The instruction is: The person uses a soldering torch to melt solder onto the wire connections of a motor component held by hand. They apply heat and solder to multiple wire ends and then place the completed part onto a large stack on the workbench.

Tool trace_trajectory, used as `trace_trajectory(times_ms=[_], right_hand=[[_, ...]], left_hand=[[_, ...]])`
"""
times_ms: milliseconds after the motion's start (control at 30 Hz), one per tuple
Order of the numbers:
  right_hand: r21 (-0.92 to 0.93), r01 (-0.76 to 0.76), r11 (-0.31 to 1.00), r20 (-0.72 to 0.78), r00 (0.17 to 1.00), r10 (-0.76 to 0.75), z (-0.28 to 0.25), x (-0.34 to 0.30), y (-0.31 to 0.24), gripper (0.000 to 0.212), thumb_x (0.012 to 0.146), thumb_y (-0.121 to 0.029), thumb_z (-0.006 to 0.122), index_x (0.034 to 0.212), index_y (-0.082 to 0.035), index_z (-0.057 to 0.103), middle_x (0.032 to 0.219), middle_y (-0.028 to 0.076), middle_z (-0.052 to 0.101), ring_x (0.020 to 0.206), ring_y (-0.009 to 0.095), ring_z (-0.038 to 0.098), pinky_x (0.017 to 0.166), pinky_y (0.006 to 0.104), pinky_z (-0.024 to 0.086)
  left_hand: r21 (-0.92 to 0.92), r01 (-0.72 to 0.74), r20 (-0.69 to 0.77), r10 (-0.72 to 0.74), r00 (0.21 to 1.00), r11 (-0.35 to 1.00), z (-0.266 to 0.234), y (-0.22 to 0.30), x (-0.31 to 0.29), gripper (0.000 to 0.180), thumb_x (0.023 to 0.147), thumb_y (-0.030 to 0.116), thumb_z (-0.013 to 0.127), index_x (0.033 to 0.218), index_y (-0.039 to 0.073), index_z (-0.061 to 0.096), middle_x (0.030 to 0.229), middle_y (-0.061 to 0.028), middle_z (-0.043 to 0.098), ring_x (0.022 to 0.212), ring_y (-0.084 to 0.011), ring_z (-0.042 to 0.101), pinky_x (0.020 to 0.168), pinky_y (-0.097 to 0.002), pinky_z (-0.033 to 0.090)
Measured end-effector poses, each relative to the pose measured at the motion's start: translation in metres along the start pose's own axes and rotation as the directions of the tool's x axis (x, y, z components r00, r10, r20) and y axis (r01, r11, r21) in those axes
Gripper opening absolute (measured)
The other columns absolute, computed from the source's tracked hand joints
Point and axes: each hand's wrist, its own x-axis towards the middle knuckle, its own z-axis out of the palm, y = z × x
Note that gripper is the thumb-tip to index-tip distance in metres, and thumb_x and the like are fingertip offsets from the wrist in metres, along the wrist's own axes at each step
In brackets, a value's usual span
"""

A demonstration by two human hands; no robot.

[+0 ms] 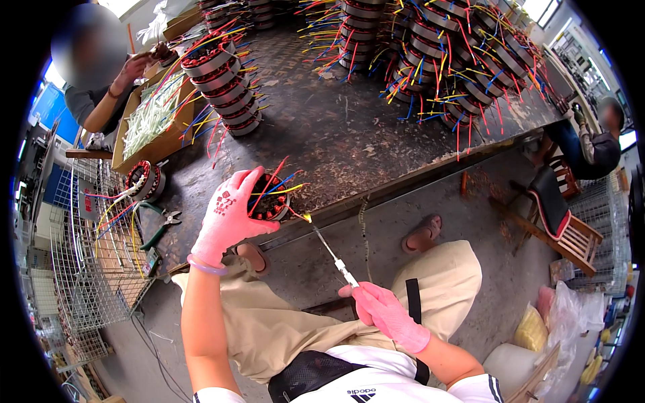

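Observation:
My left hand [232, 211], in a pink glove, is wrapped round the side of a motor stator [269, 203] at the table's near edge. Red, blue and yellow lead wires [279, 185] stick up from the stator's dark winding. Lower and to the right, my right hand [390, 312], also gloved in pink, grips the white handle of a slim tool [346, 272] with a long thin metal shaft. Its tip meets a small yellow spot beside the end of a red wire; whether they touch I cannot tell.
Stacked stators [225, 91] stand beyond my left hand, with larger piles [463, 60] at the far right. A loose stator [144, 180] and pliers [161, 225] lie left. Near a carton [121, 151] of white sleeves sits a co-worker; another person is far right, behind a wooden chair [564, 215].

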Motion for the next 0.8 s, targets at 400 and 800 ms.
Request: trace_trajectory(times_ms=[400, 800], right_hand=[[-0.008, -0.023, 1.000, -0.031, 0.999, 0.023, 0.0001, 0.0004, 0.0002, 0.032, 0.100, -0.027, 0.045, 0.113, -0.004, 0.062, 0.057, -0.004, 0.040, 0.051, 0.004, 0.035, 0.047, 0.0224, 0.027], [-0.019, -0.016, 1.000, -0.012, 1.000, 0.016, -0.0021, 0.0031, 0.0052, 0.034, 0.100, -0.029, 0.046, 0.115, -0.003, 0.061, 0.056, -0.004, 0.041, 0.051, 0.004, 0.035, 0.048, 0.0211, 0.027]], left_hand=[[-0.008, -0.018, -0.005, 0.018, 1.000, 1.000, 0.0014, 0.0009, 0.0014, 0.093, 0.052, 0.027, 0.085, 0.133, 0.003, 0.046, 0.125, -0.0157, 0.052, 0.113, -0.0351, 0.053, 0.098, -0.0403, 0.043], [-0.008, -0.027, -0.002, 0.027, 1.000, 1.000, -0.0009, -0.0025, -0.0009, 0.095, 0.051, 0.024, 0.086, 0.134, 0.002, 0.046, 0.126, -0.0165, 0.052, 0.114, -0.0349, 0.052, 0.098, -0.0400, 0.043]])
